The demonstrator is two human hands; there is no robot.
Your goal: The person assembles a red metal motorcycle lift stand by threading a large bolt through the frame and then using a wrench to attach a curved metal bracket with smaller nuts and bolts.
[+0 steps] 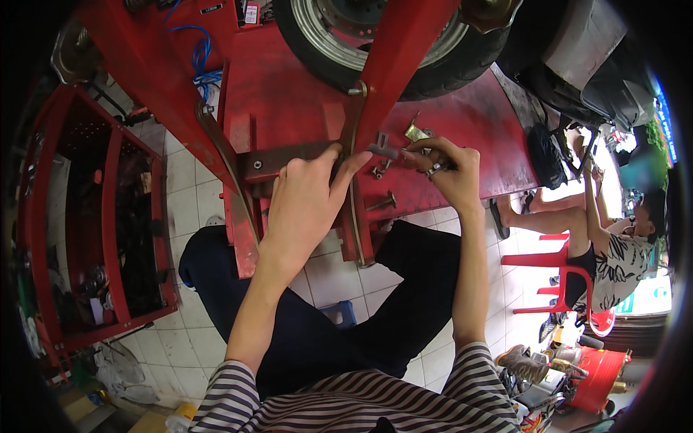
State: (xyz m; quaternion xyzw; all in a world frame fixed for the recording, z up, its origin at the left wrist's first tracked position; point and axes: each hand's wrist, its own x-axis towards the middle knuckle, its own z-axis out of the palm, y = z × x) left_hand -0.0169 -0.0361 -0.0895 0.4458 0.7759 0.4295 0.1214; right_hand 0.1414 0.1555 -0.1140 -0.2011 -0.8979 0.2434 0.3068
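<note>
My left hand [307, 198] lies over the crossbar of a red metal stand [393, 54], thumb and forefinger apart. Its thumb tip touches the left end of a small grey metal piece [384, 149] with an upright tab, possibly a brake pad. My right hand [451, 169] is closed, pinching that piece's right end between thumb and fingers. Something shiny, perhaps a ring or small hardware, shows among its fingers. Beyond the piece lies a gold-coloured bracket [416, 132]. Small bolts [378, 172] lie just below the piece, and a longer bolt [382, 201] is nearer to me.
A motorbike wheel [325, 54] stands beyond the red platform [491, 159]. At left is a red tool cart [115, 216], with blue hose [201, 54] behind it. To the right, a person [613, 260] sits on a red plastic chair [538, 261]. Tools crowd a red drum [599, 379].
</note>
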